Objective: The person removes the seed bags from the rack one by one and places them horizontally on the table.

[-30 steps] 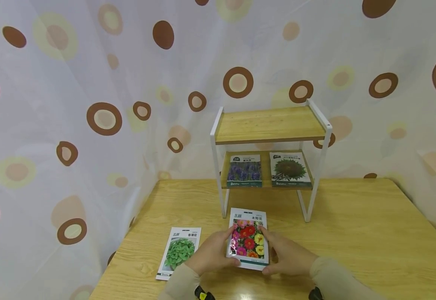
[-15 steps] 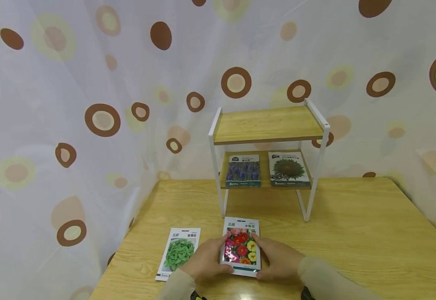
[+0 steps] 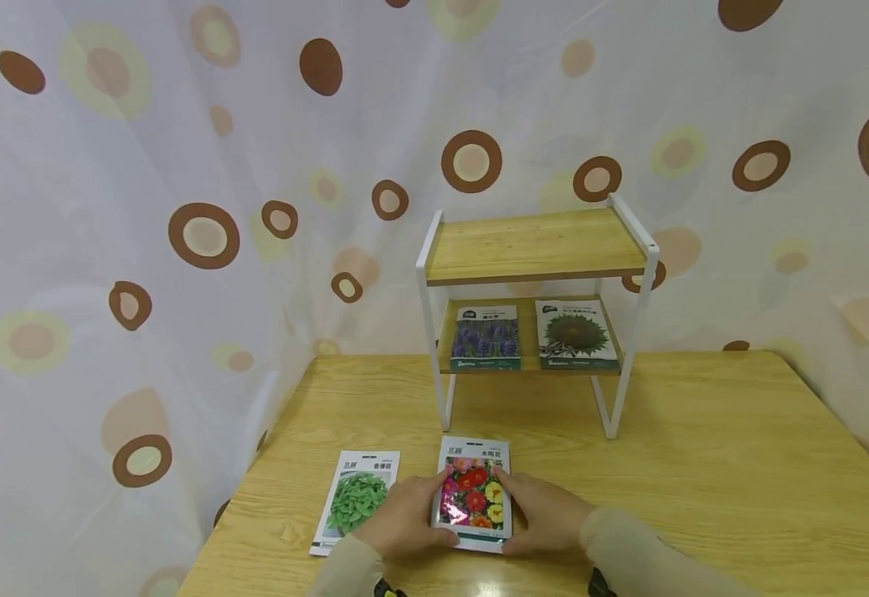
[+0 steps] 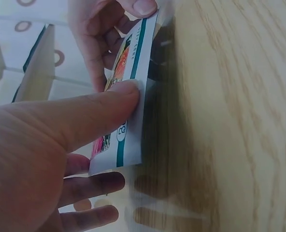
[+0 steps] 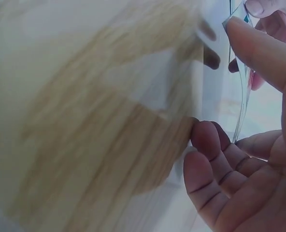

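A seed packet with red, pink and yellow flowers [image 3: 472, 497] lies between my two hands, close over the wooden table. My left hand [image 3: 406, 516] pinches its left side, and the thumb presses near the lower corner, as the left wrist view shows. On the opposite side my right hand [image 3: 548, 516] grips the edge between thumb and index finger. In the right wrist view the packet [image 5: 245, 92] appears edge-on, and the other fingers curl beneath it near the tabletop. A seed packet with green leaves [image 3: 356, 502] lies flat just left, partly behind my left hand.
Behind the hands stands a small two-tier shelf [image 3: 539, 245] with white metal legs. Its lower board bears a purple-flower packet [image 3: 485, 338] and a sunflower packet [image 3: 576, 333]. A spotted curtain [image 3: 255, 124] hangs around the wooden table [image 3: 718, 464].
Both hands have brought the flower packet left and nearer to me, slightly downward. It now lies closer to the green-leaf packet. The shelf and its packets have stayed put.
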